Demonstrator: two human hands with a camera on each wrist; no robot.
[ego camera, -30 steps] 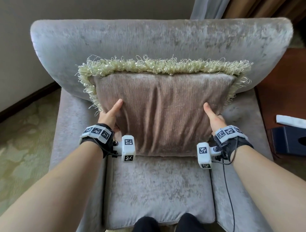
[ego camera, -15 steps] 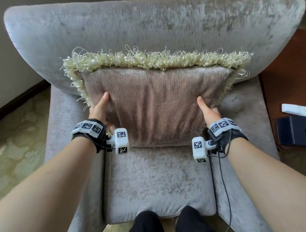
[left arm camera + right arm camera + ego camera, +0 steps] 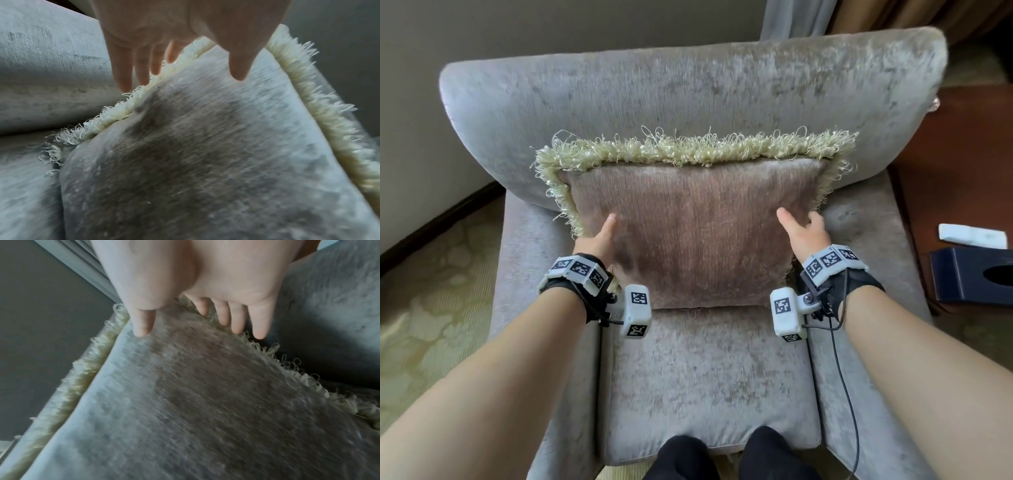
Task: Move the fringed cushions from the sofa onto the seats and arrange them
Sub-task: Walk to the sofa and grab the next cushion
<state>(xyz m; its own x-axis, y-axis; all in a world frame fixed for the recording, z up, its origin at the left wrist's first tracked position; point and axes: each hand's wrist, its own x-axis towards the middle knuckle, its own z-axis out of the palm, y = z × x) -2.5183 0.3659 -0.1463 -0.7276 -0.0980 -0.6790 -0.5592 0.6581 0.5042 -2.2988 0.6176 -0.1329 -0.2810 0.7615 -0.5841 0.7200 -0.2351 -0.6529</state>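
You are facing a grey velvet armchair (image 3: pixel 688 102) that stands on patterned green-beige carpet (image 3: pixel 431 308) beside a plain wall, with a dark wooden side table (image 3: pixel 962 164) to its right. On that table lie a white flat remote-like object (image 3: pixel 972 235) and, just nearer you, a dark blue box (image 3: pixel 972 274).

The brown velvet cushion with a pale yellow looped fringe (image 3: pixel 688 226) stands upright on the rear of the chair's seat pad (image 3: pixel 705 377), leaning back against the chair's backrest, its lower edge resting on the pad.

Your left hand (image 3: pixel 599 240) is at the cushion's left side. In the left wrist view the fingers (image 3: pixel 123 68) are straight and slightly spread beyond the fringe (image 3: pixel 115 113), while the thumb (image 3: pixel 240 65) lies over the brown front face. Whether the thumb tip touches the fabric or sits just off it, you cannot tell from these pictures.

Your right hand (image 3: pixel 804 233) mirrors it at the cushion's right side. In the right wrist view the fingers (image 3: pixel 261 321) are extended and a little apart past the fringed edge, and the thumb (image 3: pixel 141 321) points down at the front face near the upper corner. Neither hand is curled round the cushion.

Both wrists carry black straps with white marker blocks (image 3: pixel 635 315), and a thin black cable (image 3: pixel 849 394) hangs from the right one. Your dark-clad knees (image 3: pixel 722 459) show at the seat's front edge.
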